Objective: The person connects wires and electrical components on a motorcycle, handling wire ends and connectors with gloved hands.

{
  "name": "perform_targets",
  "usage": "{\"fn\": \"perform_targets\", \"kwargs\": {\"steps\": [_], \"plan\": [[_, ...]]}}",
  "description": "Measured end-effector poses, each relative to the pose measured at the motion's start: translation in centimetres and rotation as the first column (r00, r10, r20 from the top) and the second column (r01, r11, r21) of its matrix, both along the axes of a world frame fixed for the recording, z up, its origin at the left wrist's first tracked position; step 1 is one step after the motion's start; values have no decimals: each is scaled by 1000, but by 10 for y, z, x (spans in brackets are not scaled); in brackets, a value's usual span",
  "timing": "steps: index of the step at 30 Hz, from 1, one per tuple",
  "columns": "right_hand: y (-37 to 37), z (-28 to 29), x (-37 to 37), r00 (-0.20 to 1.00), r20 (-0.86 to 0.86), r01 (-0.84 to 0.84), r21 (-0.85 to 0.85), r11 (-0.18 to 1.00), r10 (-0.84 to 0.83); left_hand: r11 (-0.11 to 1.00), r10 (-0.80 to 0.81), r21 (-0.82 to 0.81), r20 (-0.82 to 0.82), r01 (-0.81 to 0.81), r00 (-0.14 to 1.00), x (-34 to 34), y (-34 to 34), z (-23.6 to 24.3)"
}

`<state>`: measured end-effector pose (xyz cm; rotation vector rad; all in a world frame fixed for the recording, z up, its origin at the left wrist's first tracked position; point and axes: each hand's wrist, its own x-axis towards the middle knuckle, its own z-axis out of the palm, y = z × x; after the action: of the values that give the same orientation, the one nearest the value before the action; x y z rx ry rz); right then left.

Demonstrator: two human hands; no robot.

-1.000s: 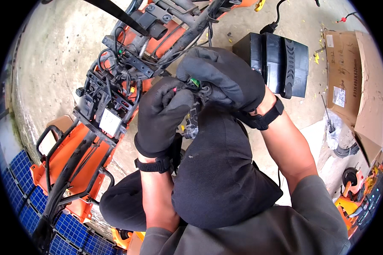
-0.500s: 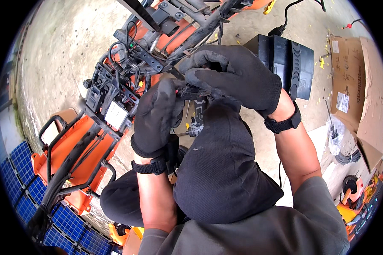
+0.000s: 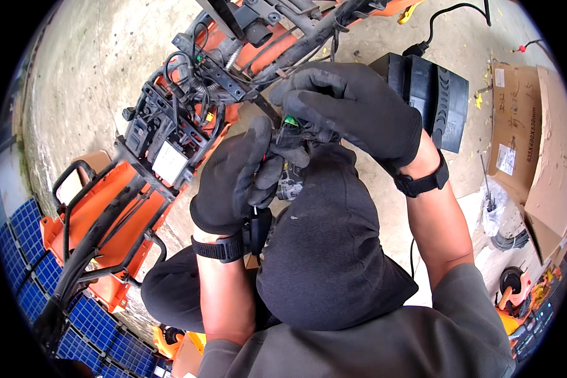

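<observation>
Both of my hands wear dark gloves and meet above my raised knee (image 3: 321, 233). My left hand (image 3: 233, 173) is closed, thumb and fingers round a small black part with a bright green end (image 3: 290, 123); its exact kind is unclear. Close beside it, my right hand (image 3: 359, 113) has its thumb and fingers curled together. What lies in that grip is hidden by the glove. Under the hands, a grey-and-black object (image 3: 290, 183) shows only in part. Just beyond stands the black-and-orange vehicle frame (image 3: 309, 50) with exposed wiring (image 3: 183, 82).
A black plastic case (image 3: 438, 104) with a cable (image 3: 438, 22) stands right of my right hand. Farther right is an open cardboard box (image 3: 516, 126) near a coiled black cable (image 3: 510, 239). Orange body panels (image 3: 107, 220) and blue grid panels (image 3: 97, 324) lie at left.
The black part's green end has come into view between my hands. My left fingers have moved round it, and my right hand has shifted slightly. The view has moved a little.
</observation>
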<state>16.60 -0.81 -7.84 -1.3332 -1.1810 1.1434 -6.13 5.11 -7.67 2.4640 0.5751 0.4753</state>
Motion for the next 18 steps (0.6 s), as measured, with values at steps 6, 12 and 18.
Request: {"fn": "perform_targets", "kwargs": {"steps": [6, 12, 18], "plan": [[-2, 12, 3, 996, -75, -59, -156, 986, 47, 667, 165, -736, -10, -119, 986, 6, -4, 10], [0, 19, 2, 977, -94, -198, -91, 976, 190, 189, 330, -978, -24, -91, 944, 13, -9, 18], [-2, 12, -5, 941, -329, -125, -132, 983, 75, 91, 330, -993, -44, -78, 943, 16, -7, 23]]}}
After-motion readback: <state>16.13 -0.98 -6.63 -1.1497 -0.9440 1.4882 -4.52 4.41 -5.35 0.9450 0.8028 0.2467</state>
